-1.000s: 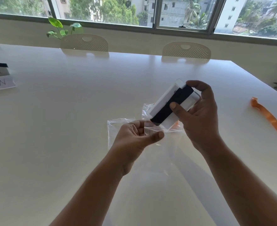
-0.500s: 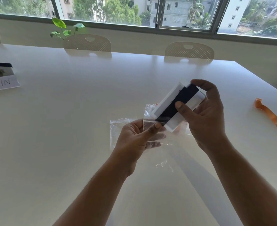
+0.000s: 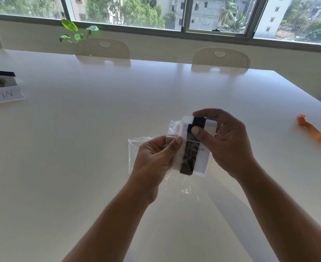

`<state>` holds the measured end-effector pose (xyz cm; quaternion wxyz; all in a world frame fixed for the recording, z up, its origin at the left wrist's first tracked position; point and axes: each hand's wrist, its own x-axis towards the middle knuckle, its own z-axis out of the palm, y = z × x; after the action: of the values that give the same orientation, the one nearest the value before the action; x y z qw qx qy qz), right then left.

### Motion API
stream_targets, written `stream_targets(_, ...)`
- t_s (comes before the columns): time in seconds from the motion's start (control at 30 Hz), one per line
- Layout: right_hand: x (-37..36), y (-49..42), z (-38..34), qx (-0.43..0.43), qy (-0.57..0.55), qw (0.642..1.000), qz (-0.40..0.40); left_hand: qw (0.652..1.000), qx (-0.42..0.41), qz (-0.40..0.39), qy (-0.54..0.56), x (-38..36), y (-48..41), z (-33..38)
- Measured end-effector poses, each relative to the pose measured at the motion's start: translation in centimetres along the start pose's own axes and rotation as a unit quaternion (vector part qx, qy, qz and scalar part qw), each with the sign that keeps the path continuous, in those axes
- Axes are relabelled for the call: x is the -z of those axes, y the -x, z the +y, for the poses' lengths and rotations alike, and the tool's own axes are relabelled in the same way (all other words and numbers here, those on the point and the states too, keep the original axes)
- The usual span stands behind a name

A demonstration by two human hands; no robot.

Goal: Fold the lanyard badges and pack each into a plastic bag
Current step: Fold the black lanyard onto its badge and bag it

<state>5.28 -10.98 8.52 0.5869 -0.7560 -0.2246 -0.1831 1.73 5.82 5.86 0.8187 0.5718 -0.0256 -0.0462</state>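
**Item 1, far left edge:** paper sign, hand-lettered, "K-IN" legible, rest cut off by frame. Lies on white table, w/ dark-topped box just behind it.

**Item 2, far side:** green plant; perforated chair backs along far table edge, below window.

**Item 3, ctr:** plastic bag, clear, zip-top. Film spreads left of and below the hands; can't tell whether it touches table.

**Item 4:** left hand. Forearm rises from near edge, palm turned right. Thumb tip and curled fingers pinch bag's mouth edge.

**Item 5:** badge, white, roughly upright btwn the hands, w/ dark lanyard wrapped lengthwise round it. Lower part sits inside bag, behind the film; top end sticks out of mouth.

**Item 6:** right hand. Forearm enters from near right. Thumb presses on badge face, index finger hooks over top edge, so it's clamped on badge's top end.

**Item 7, right:** orange strap flat on table, well apart from hands, runs off right edge.
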Motion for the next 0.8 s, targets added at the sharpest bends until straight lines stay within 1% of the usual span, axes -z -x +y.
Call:
stream_targets(0.27, -0.6, 0.5, 0.6, -0.047, -0.028, 0.998, -0.02, 0.999, -0.02, 0.045, 0.015, 0.2, -0.3, -0.4)
stream_targets(0.4, -0.4, 0.8, 0.9, -0.073, -0.029, 0.997, -0.014, 0.998, -0.023, 0.043, 0.026, 0.1, -0.3, -0.4)
stream_targets(0.47, -0.3, 1.0, 1.2, -0.088, -0.013, 0.996, -0.002, 0.998, -0.035, 0.042, 0.009, 0.1, -0.3, -0.2)
stream_targets(0.57, -0.1, 1.2, 1.2, -0.091, -0.005, 0.996, 0.016, 0.995, -0.08, 0.043, -0.051, 0.2, -0.3, -0.1)
stream_targets(0.6, -0.1, 1.2, 1.1, -0.094, -0.017, 0.995, 0.021, 0.993, -0.089, 0.045, -0.058, 0.3, -0.4, -0.1)
stream_targets(0.67, 0.1, 1.4, 0.9, -0.11, -0.06, 0.992, 0.03, 0.995, -0.083, 0.046, -0.032, 0.4, -0.5, -0.2)
stream_targets(0.8, 0.6, 2.2, 1.4, -0.194, -0.183, 0.964, 0.011, 0.997, -0.062, 0.039, 0.003, 0.5, -0.7, -0.6)
